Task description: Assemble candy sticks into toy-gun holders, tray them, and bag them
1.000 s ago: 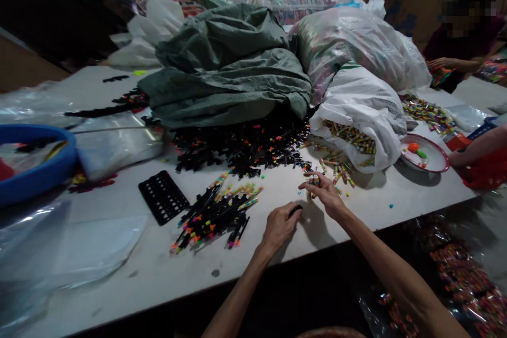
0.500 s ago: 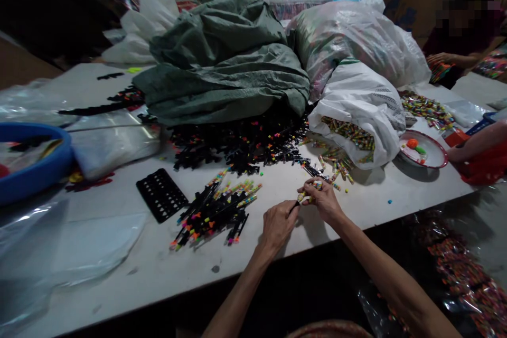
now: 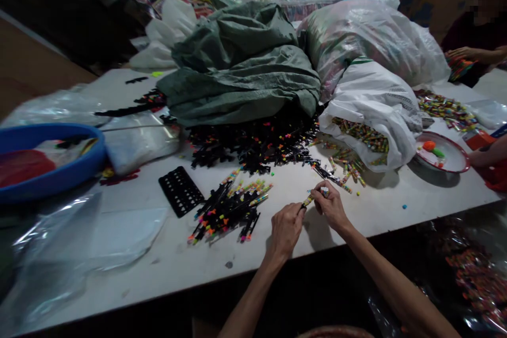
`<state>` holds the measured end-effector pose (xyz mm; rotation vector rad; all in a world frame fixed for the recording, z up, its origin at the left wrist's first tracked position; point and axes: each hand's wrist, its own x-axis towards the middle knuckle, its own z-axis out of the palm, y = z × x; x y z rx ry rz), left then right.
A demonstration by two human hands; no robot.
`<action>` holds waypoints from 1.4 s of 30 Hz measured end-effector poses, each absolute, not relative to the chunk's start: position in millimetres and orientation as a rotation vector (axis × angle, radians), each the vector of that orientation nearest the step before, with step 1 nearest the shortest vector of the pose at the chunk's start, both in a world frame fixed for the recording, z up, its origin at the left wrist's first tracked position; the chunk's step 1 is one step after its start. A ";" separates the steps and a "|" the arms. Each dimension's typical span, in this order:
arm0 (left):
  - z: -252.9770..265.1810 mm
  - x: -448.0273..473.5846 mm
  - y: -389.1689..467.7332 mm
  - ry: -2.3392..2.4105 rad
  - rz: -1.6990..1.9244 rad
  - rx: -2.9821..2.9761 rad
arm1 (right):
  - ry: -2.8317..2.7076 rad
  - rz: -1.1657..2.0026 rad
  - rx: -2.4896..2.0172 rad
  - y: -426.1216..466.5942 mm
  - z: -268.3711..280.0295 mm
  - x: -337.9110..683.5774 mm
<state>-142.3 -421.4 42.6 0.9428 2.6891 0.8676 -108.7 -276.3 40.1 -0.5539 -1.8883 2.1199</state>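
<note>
My left hand is closed on a thin black stick-like piece, of which only a dark end shows at the fingertips. Against that end sits a small yellow patterned tube, pinched by my right hand. More bright tube ends show at my right fingers, partly hidden. To the left of my hands lies a pile of black sticks with coloured tips and patterned tubes. Just beyond my right hand are loose patterned tubes, spilling from an open white sack.
A dark green sack covers a heap of black pieces. On the left are a black perforated tray, clear plastic bags and a blue basin. A red-rimmed plate stands right; another person sits beyond.
The view has turned slightly left, so everything appears shifted right. Both hands stay together, and more of the patterned tube now shows between them.
</note>
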 end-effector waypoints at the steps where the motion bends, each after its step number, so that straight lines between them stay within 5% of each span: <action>1: 42.3 -142.3 -423.4 2.669 0.916 0.927 | -1.907 2.114 -0.554 -277.7 40.0 -109.5; 7: 45.6 -142.9 -440.9 2.730 0.900 0.992 | -2.161 1.929 -0.424 -288.3 43.1 -109.7; 21: 58.5 -283.6 -440.1 2.984 0.041 0.991 | -2.547 1.758 -0.335 -234.7 -2.1 -124.4; 29: 51.9 -285.8 -422.5 3.079 0.142 1.068 | -2.449 1.711 -0.460 -227.8 11.1 -106.7; 37: 68.0 -212.6 -418.0 2.975 0.836 1.377 | -1.897 2.335 -0.486 -257.7 46.5 -113.4; 42: 70.8 -182.5 -427.9 2.590 0.875 1.114 | -1.845 2.423 -0.428 -263.3 59.2 -107.8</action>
